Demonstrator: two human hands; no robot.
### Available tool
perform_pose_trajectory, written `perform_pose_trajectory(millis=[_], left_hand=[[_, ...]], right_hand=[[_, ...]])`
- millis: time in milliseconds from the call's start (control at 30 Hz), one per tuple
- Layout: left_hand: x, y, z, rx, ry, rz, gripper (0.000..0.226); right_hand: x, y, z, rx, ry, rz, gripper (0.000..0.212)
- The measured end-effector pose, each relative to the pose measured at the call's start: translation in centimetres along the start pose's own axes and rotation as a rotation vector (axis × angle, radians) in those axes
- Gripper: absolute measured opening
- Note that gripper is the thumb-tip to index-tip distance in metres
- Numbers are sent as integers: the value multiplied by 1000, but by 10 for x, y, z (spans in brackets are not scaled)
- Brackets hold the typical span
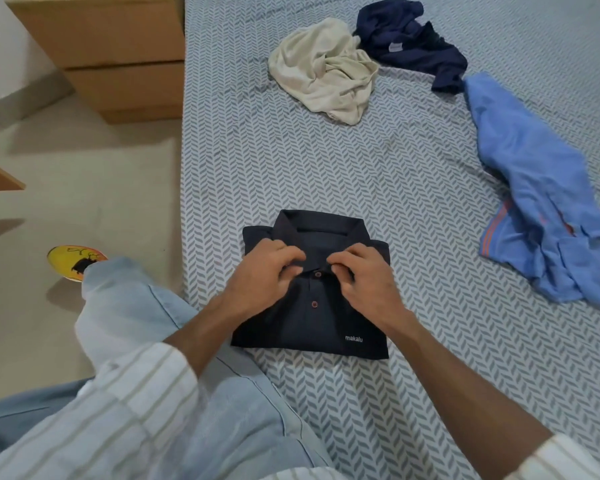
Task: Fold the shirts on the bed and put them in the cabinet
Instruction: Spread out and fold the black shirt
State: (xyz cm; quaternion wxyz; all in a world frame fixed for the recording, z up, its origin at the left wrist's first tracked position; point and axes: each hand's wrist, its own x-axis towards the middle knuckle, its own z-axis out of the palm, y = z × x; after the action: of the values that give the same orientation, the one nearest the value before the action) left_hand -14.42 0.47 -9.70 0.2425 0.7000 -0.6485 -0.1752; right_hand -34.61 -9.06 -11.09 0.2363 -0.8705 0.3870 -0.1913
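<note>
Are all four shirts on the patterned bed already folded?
No: only the black polo shirt under both hands is folded, while the cream shirt, navy shirt and light blue shirt lie crumpled.

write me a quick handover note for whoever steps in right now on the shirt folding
Left hand and right hand: fingers pinch the collar area of the folded black polo near the bed's front edge.
Done: black polo folded.
Left: beige shirt, navy shirt and blue shirt lie crumpled farther up the bed, unfolded. Nothing is in the cabinet yet, as far as shows.
</note>
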Motion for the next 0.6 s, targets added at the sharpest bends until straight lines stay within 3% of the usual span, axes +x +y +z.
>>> perform_pose_trajectory(millis=[67,133,200,300,400,467,600], left_hand=[[17,5,3,35,-141,-72,29],[21,4,6,55,-216,-89,33],[11,0,4,-14,-117,-160,34],[-7,-17,-1,4,117,-426,41],[-12,-28,-8,-120,123,-811,60],[-8,-26,-10,-258,87,-949,63],[8,-26,-16,-455,46,-1086,34]], right_hand=[[8,-1,7,-66,-172,46,24],[10,-1,8,-20,-221,69,24],[7,2,1,114,-90,152,21],[-1,20,-9,115,108,495,35],[-2,28,-17,105,0,845,61],[4,18,-20,192,-55,954,57],[14,17,-13,443,-50,1049,29]])
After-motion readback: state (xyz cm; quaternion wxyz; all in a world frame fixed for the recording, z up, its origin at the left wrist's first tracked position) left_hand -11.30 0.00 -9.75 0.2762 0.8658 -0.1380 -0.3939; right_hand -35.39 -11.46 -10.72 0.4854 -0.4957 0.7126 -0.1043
